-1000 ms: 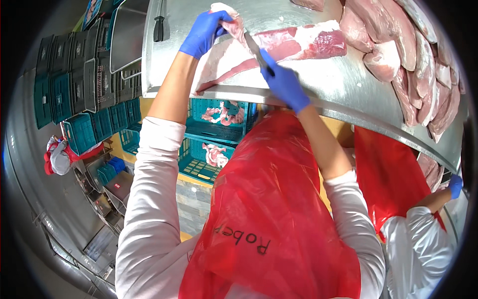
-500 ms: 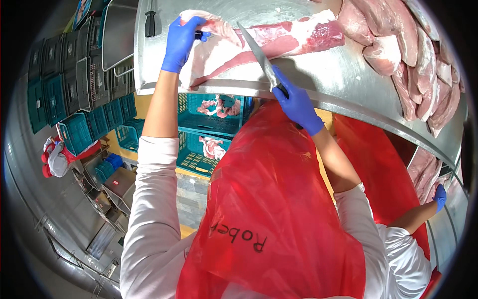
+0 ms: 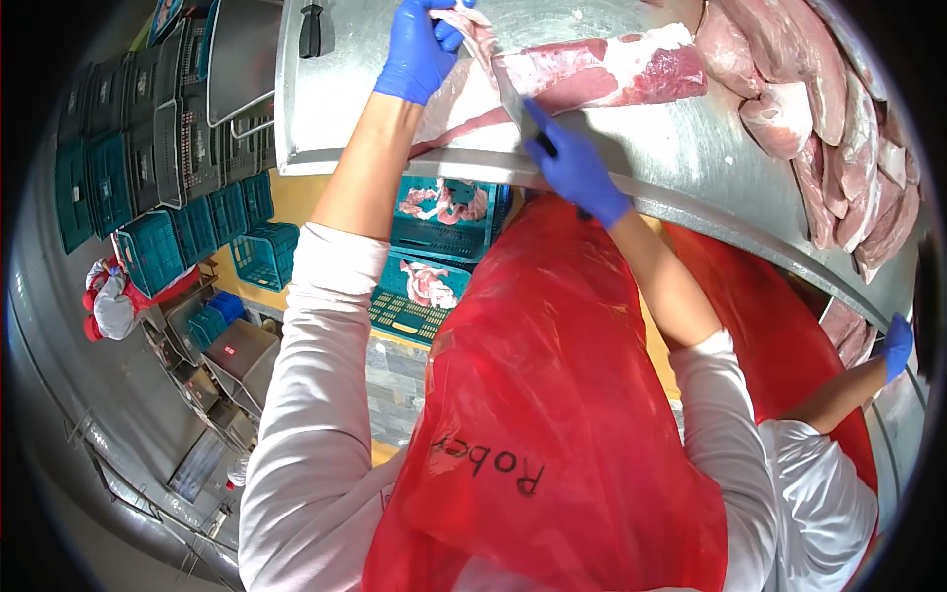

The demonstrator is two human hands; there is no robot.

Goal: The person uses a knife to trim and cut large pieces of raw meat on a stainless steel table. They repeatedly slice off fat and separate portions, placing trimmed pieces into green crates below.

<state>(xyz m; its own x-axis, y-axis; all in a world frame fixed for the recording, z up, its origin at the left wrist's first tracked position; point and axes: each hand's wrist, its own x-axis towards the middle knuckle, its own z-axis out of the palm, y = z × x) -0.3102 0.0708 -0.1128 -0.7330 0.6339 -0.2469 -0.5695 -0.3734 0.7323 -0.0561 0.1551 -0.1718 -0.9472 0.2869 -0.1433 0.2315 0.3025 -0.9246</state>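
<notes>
Written by hand in big black letters [image 3: 488, 466], upside down in this view, across the front of the red apron [image 3: 562, 395].

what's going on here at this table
Someone in a red apron is working on meat at a metal table. The left hand, gloved in blue, grips a pale flap at the left end of a long piece of meat. The right hand holds a knife near that flap. More meat is piled on the right; teal crates below hold pale scraps.
</notes>
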